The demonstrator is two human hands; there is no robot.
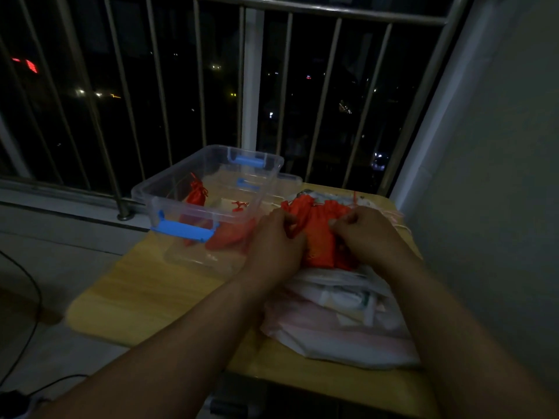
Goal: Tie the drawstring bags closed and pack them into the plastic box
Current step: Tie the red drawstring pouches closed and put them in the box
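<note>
Tying step: my left hand [275, 240] and right hand [369, 234] both pinch the red bag [317, 234]. Next I cinch it, then move it to the plastic box [169, 170]

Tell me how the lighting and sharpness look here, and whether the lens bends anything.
Head view: dim night light, black beyond the railing; the left hand, right hand and the red bags they pinch are soft with motion blur, as is the plastic box; the wide lens fans the railing bars outward.
</note>
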